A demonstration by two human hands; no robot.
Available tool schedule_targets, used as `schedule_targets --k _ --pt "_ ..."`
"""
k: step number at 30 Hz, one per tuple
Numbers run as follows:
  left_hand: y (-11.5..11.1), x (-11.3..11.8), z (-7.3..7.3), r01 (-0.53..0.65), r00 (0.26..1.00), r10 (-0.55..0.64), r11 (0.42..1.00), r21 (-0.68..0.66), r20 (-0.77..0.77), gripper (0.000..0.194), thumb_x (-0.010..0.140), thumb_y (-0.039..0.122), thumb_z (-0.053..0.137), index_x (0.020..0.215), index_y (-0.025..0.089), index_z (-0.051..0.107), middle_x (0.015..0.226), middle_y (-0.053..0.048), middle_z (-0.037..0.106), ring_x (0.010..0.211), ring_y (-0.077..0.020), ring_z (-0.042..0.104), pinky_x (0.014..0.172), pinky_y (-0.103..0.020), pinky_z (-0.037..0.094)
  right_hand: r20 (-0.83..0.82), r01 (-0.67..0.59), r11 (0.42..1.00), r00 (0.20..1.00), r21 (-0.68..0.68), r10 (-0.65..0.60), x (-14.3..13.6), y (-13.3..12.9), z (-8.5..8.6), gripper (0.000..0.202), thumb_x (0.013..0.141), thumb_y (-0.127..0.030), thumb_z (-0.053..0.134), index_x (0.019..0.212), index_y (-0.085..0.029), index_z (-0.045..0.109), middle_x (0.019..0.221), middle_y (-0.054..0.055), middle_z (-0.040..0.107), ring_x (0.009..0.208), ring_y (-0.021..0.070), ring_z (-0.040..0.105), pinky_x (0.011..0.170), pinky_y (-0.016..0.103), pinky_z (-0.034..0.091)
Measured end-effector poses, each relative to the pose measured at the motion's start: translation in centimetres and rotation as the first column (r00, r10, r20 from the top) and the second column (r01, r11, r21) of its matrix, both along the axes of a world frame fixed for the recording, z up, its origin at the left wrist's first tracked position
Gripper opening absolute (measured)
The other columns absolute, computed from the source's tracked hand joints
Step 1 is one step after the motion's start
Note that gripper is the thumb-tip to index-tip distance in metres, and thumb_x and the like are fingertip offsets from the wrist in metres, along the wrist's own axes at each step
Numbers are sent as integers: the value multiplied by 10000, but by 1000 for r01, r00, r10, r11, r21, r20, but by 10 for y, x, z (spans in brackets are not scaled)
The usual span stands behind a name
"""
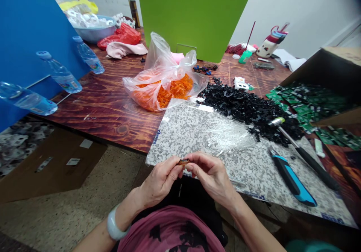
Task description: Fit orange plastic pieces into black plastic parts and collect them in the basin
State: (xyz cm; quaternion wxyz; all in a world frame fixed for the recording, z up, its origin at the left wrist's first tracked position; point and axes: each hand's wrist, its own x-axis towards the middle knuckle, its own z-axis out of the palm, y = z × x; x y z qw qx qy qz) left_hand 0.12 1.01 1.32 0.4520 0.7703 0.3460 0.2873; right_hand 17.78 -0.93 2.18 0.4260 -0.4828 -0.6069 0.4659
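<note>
Between my fingertips, at the front edge of the speckled mat (180, 131), is a small orange and black plastic part (184, 162). My left hand (163, 176) pinches its left end, and my right hand (210, 173) pinches the right end. The fingers cover much of the part, so its full shape is hidden. Beyond my hands, thin clear strips (231, 134) lie on the mat. A heap of small black plastic parts (248, 105) spreads behind them. Orange parts (163, 94) fill a clear plastic bag (135, 81) at the back of the mat.
A blue-and-black cutter (293, 178) and a black-handled hammer (313, 161) lie on the right. Green circuit boards (313, 101) spill from a cardboard box (327, 67). Several water bottles (60, 73) lean by a blue panel (22, 26) at left. A green panel (194, 15) stands behind.
</note>
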Motion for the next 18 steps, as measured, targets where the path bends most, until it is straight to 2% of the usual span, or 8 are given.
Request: schedule_targets --k 3,6,14,18 --pt "1 -1 -2 7 1000 -7 1000 7 11 234 958 216 325 854 184 532 694 2 509 634 -137 494 628 -233 395 112 6 994 994 113 -19 0 0 0 140 883 -276 554 920 -191 660 803 34 654 699 132 603 618 231 487" --pt "3 -2 -5 24 1000 -24 1000 13 10 215 958 209 335 920 183 544 736 -12 546 673 -144 519 642 -229 404 128 -2 983 992 184 -22 2 0 -1 127 886 -258 552 933 -197 652 836 41 666 745 143 616 666 251 493" --pt "9 -1 -10 91 995 -85 989 118 -56 195 943 185 389 1033 174 562 885 -60 619 819 -178 574 733 -244 435 125 -17 977 992 211 -9 11 -5 -6 158 855 -237 599 1008 -215 630 942 44 649 805 146 601 713 259 494" --pt "3 4 -11 119 992 -113 982 144 -50 203 932 164 395 1023 175 576 858 -52 629 782 -169 586 706 -234 455 163 16 973 985 231 -55 14 -13 -8 116 865 -243 586 950 -189 645 829 37 635 763 146 581 692 255 466"
